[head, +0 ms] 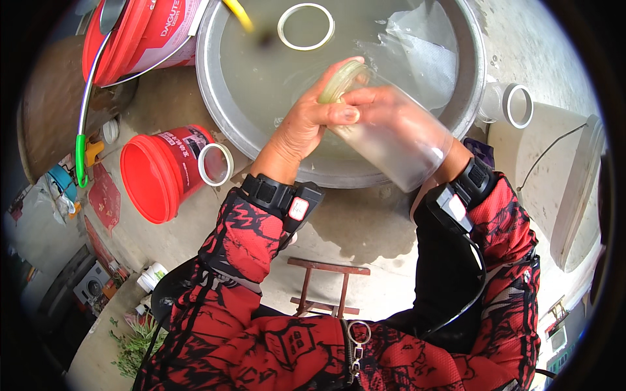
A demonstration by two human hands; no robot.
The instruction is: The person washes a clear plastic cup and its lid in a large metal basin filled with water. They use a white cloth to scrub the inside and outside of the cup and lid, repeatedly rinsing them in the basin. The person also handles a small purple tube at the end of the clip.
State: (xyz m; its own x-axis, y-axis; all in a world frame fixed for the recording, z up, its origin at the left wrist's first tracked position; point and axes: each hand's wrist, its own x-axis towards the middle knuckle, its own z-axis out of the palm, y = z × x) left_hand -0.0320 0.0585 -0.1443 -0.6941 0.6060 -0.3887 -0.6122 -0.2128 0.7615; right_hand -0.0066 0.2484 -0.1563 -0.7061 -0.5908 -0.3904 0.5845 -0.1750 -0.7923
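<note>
My left hand (313, 115) grips the mouth of a clear plastic jar (391, 132), its thumb on the threaded neck. The jar is tilted, its closed end towards the lower right. My right hand (386, 105) shows blurred through the jar wall, fingertips close to the mouth; whether it is inside or behind the jar is hard to tell, but it supports the jar. Both hands are above a large round metal basin (210, 93) of cloudy water. A pale ring (281, 29) and a translucent plastic sheet (430, 63) lie in the basin.
Left of the basin are a red bucket (151, 178) on its side, a clear jar with a pale rim (215, 164), a larger red bucket (127, 44) and a green-handled metal ladle (80, 156). Another clear jar (503, 103) and a big pale bucket (543, 161) stand right. A small stool (327, 268) is below.
</note>
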